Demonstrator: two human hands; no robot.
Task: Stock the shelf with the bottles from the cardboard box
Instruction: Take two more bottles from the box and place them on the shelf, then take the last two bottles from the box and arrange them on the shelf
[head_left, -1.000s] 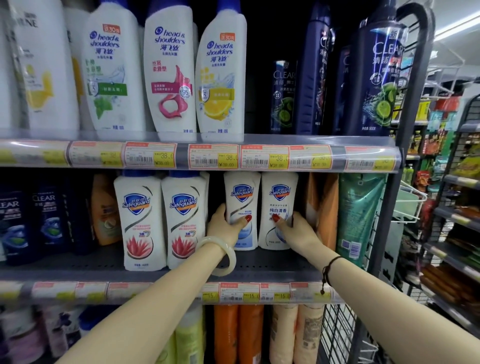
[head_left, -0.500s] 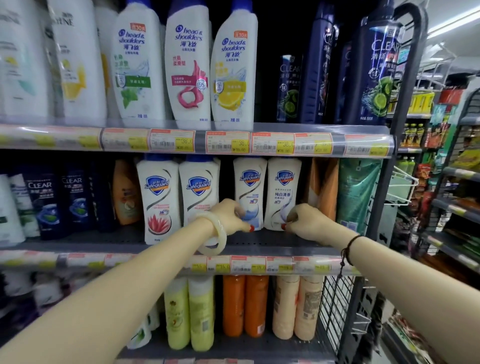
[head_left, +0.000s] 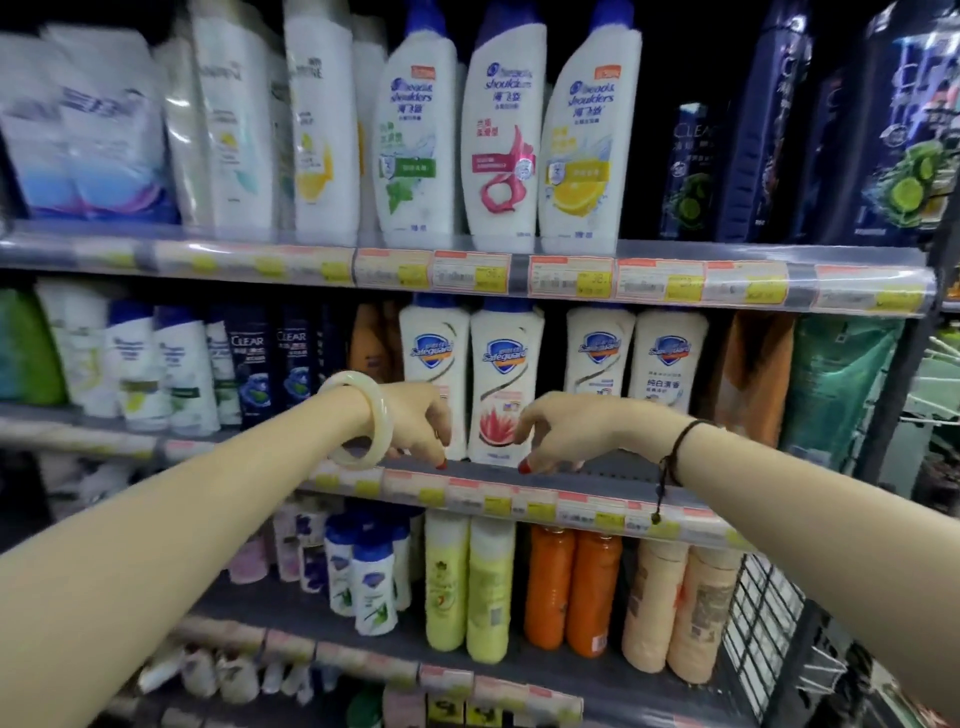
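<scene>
Several white Safeguard bottles stand in a row on the middle shelf (head_left: 613, 470): two with a red flower label (head_left: 436, 364) (head_left: 506, 374) and two with a blue label (head_left: 600, 353) (head_left: 670, 358). My left hand (head_left: 418, 421), with a pale bangle on the wrist, hangs in front of the left flower bottle, fingers loose and pointing down, holding nothing. My right hand (head_left: 566, 431), with a dark cord on the wrist, hovers in front of the second flower bottle, fingers down over the shelf front, also empty. The cardboard box is out of view.
The upper shelf carries Head & Shoulders bottles (head_left: 504, 135) and dark Clear bottles (head_left: 769, 119). Yellow (head_left: 467, 587), orange (head_left: 571, 592) and peach bottles (head_left: 675, 608) fill the lower shelf. Orange and green pouches (head_left: 831, 384) stand right of the Safeguard row. A dark shelf post (head_left: 904, 374) is at right.
Both hands have let go of the two blue-label Safeguard bottles and drawn back and left, now in front of the flower-label bottles. The view has swung left and down.
</scene>
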